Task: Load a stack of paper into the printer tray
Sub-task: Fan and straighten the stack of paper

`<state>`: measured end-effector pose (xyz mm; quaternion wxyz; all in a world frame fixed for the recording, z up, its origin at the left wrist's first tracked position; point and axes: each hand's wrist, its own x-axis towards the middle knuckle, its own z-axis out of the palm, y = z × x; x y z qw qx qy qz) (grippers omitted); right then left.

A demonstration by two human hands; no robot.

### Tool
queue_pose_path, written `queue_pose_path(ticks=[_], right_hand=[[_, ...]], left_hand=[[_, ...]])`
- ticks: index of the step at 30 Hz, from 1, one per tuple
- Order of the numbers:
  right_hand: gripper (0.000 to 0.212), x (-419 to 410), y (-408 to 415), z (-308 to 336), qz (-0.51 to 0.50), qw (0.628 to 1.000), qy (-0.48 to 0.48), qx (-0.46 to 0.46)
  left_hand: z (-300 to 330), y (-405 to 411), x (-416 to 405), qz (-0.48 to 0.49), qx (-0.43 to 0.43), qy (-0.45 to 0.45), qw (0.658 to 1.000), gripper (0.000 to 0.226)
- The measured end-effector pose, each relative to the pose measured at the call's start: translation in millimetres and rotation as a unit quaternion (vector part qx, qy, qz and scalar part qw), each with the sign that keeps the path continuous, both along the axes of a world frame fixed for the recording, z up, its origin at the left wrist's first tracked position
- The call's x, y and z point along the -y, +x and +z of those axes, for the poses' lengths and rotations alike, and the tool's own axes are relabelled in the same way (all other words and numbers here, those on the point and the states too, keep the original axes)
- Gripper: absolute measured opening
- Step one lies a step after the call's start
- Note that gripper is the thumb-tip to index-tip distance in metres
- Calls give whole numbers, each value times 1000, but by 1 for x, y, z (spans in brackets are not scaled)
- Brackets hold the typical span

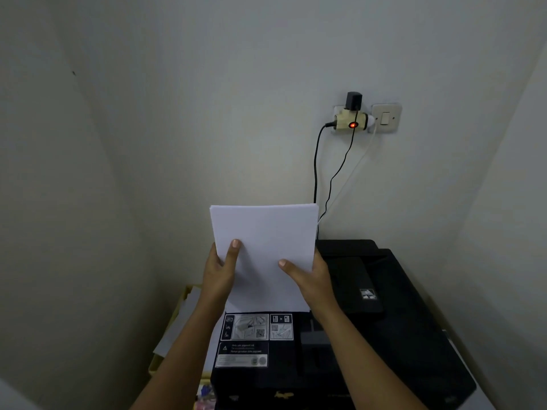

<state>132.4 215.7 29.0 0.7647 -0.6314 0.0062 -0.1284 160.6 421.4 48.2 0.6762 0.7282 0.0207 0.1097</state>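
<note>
A white stack of paper (265, 232) is held upright over the rear left part of a black printer (393, 321). My left hand (220, 269) grips the stack's left edge, thumb on the front sheet. My right hand (310, 276) grips the right edge the same way. The stack's bottom edge sits just above a panel with instruction stickers (257, 327). Whether the paper's lower end touches the printer tray is hidden by the sheets themselves.
A wall socket with a plug adapter and red light (352, 118) hangs above the printer, with cables (316, 170) running down behind it. A light switch (385, 118) is next to it. A yellow tray with grey sheets (177, 327) lies left of the printer. Walls close in on both sides.
</note>
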Motion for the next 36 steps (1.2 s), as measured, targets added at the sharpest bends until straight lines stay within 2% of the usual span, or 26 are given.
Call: queue_pose_path(ticks=[2, 7, 8, 10, 12, 15, 17, 22, 27, 31, 36], right_hand=[[51, -1, 0, -1, -2, 1000, 1, 2], [52, 6, 3, -2, -2, 1000, 28, -6], [55, 5, 4, -2, -5, 1000, 28, -7], [59, 2, 5, -1, -3, 1000, 10, -3], [52, 1, 6, -2, 6, 1000, -9, 0], [40, 4, 4, -2, 12, 1000, -18, -5], [40, 6, 5, -2, 16, 1000, -24, -3], [56, -2, 9, -3, 10, 999, -30, 19], [52, -2, 12, -5, 4, 999, -43, 7], [47, 5, 13, -13, 16, 999, -35, -9], [38, 5, 16, -6, 27, 999, -37, -22]], left_hand=[[0, 0, -2, -2, -5, -1, 1000, 74], [5, -1, -8, -27, -3, -28, 999, 35], [5, -1, -8, -31, -5, -36, 999, 38], [4, 1, -8, -35, 2, -40, 999, 60], [1, 5, -11, -26, 11, -37, 999, 78], [0, 9, -16, -29, 14, -35, 999, 91], [-4, 11, -17, -54, 0, -26, 998, 97], [-4, 13, -9, -70, -27, -36, 997, 64], [-4, 15, -16, -76, -36, -11, 996, 42], [-5, 16, -22, -99, -35, 30, 994, 40], [1, 18, -21, -101, -30, -4, 994, 34]])
